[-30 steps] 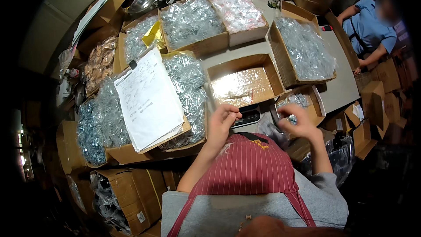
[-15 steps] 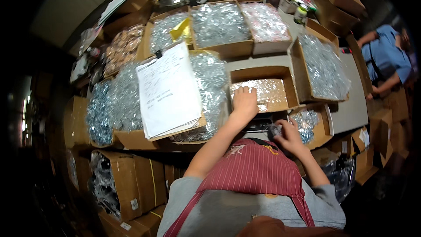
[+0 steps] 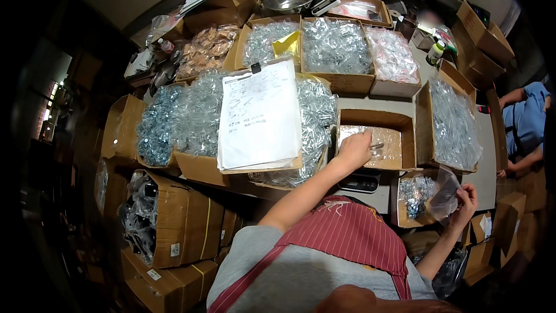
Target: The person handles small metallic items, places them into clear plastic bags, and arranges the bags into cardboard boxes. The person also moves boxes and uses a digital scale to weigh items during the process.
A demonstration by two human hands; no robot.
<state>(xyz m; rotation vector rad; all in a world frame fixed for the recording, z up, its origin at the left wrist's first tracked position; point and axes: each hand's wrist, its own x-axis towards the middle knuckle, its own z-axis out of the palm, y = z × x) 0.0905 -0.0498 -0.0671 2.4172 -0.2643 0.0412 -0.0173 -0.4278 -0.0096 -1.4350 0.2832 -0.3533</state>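
My left hand (image 3: 354,150) reaches over the open cardboard box (image 3: 409,145) in front of me. Its fingers pinch a small shiny metal piece (image 3: 376,146), too small to name exactly. Clear tape covers the box floor. On the right, my right hand (image 3: 465,203) grips the edge of a clear plastic bag (image 3: 445,196). The bag hangs partly over a small carton (image 3: 430,218) holding loose metal hardware (image 3: 414,194). A dark device with a display (image 3: 360,183), much like a scale, lies between the two boxes and my apron.
Cartons of bagged metal parts (image 3: 336,46) line the back. A paper-covered clipboard (image 3: 260,119) rests across the left cartons. At right stands another full carton (image 3: 452,124); a green-labelled bottle (image 3: 435,52) is behind it. A co-worker in blue (image 3: 526,119) is at far right.
My right hand has moved right and outward, and the clear bag now hangs spread from it. A metal piece now shows in my left fingers. The whole view has shifted.
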